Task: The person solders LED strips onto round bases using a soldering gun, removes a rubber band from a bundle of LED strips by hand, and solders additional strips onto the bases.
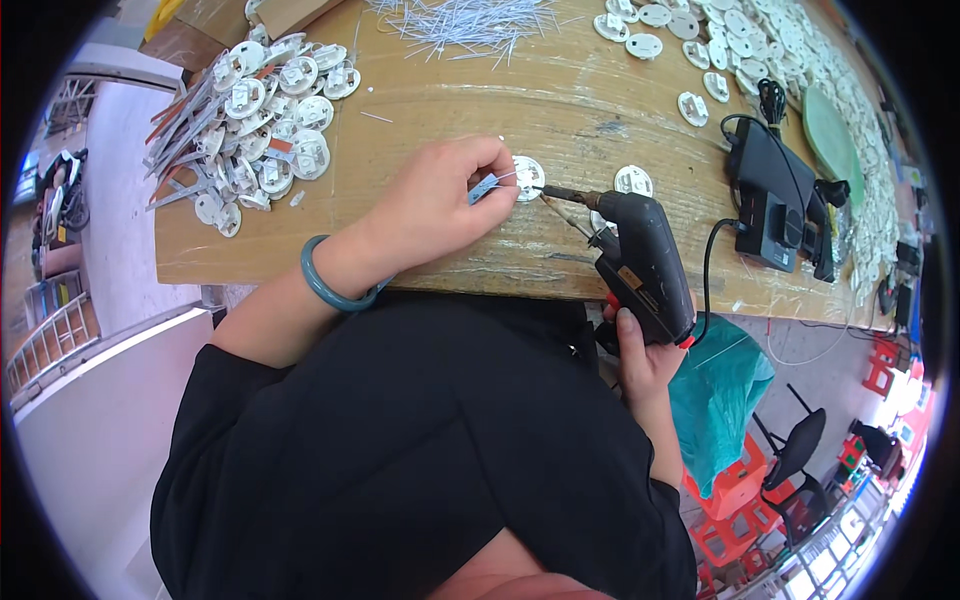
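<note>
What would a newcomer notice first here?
Probably the black soldering gun in the right hand, its tip pointing at a white disc just above the picture's centre. Beside that disc, the left hand pinches a bluish strip. More discs lie on the wooden table: a heap at upper left, a wide spread at upper right.
</note>
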Tool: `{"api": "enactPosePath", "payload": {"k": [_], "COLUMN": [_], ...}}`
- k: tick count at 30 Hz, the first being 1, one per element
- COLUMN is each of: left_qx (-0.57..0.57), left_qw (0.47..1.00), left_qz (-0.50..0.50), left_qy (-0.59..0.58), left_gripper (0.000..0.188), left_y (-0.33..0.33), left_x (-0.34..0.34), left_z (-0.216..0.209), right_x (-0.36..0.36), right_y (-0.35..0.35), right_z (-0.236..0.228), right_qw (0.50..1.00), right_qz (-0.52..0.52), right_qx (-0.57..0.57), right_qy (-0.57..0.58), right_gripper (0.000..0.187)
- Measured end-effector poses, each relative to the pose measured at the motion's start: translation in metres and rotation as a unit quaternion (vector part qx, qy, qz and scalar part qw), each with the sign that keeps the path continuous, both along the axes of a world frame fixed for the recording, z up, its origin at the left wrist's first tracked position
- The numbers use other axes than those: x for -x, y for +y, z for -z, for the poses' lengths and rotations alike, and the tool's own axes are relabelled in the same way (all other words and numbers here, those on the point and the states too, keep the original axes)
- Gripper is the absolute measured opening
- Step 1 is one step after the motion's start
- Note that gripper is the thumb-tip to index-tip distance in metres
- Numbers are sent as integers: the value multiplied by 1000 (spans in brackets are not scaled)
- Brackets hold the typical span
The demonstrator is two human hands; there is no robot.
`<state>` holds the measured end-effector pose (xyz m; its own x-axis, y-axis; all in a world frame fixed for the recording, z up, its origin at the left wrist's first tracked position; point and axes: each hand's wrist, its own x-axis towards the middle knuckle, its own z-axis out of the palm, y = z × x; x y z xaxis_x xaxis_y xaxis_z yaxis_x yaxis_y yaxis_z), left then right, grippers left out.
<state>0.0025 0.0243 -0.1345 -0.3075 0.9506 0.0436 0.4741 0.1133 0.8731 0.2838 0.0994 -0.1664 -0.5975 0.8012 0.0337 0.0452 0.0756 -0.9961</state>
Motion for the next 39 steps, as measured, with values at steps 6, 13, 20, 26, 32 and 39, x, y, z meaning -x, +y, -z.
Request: {"api": "enactPosePath", "payload": {"k": [6, 13, 20, 26, 32, 39], "left_qx": [-2, -6, -11, -16, -16, -16], "left_qw": [1000, 1000, 999, 999, 999, 999], "left_qz": [12, 14, 18, 18, 20, 21], "left_qy": [15, 25, 28, 36, 39, 36], "left_gripper": [7, 7, 7, 7, 8, 8], "left_y": [-1, -2, -2, -2, -2, -1], "left_x": [1, 2, 2, 2, 2, 2], "left_z": [-1, 0, 1, 0, 2, 1], "right_x": [0, 2, 2, 1, 2, -2], "right_y": [1, 1, 1, 1, 1, -3], "right_z": [-2, -2, -3, -1, -1, 6], "right_qw": [999, 999, 996, 996, 996, 997], "right_qz": [-9, -10, -9, -6, -7, 39], "right_qx": [-28, -36, -75, -78, -75, -52], "right_qy": [-22, -24, -56, -45, -40, -43], "right_gripper": [44, 44, 45, 44, 45, 44]}}
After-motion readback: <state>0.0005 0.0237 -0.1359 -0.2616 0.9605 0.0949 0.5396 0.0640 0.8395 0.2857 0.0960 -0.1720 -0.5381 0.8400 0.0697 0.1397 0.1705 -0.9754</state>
